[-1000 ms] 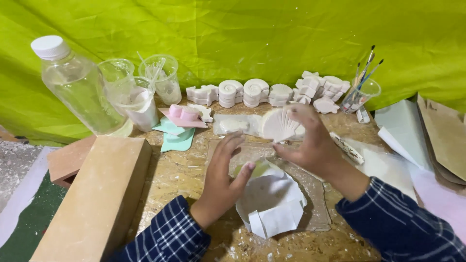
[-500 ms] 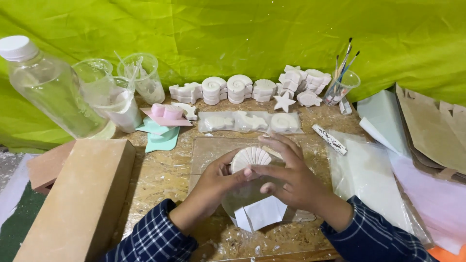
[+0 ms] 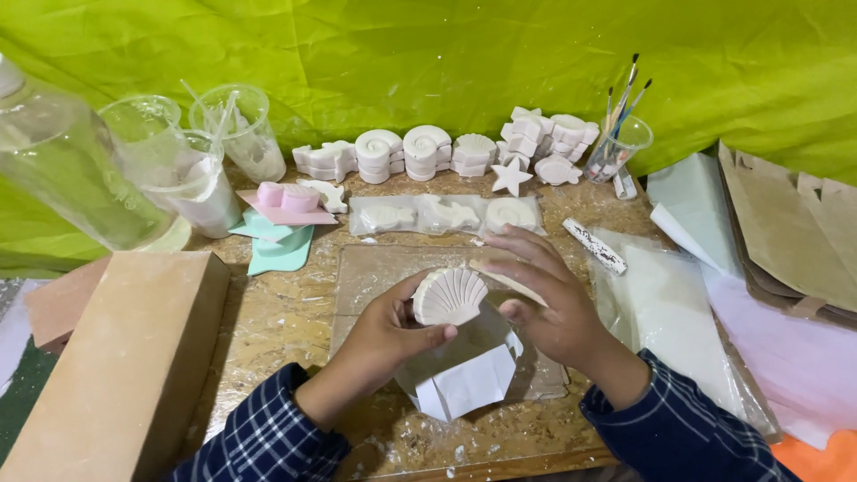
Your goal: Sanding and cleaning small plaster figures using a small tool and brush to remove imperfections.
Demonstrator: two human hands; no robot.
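Shell cast (image 3: 449, 295) lifts slightly nearer camera since half-second ago. Left hand (image 3: 386, 332) pinches its lower edge; right hand (image 3: 544, 299) spread, fingertips brushing rim. Best: support underneath, light pressure — plaster likely brittle.

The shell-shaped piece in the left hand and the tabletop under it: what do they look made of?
Shell cast: probably plaster, matte off-white with crisp moulded ribs, held by the left hand. Tabletop: chipboard, with visible pressed wood flakes and white splashes.
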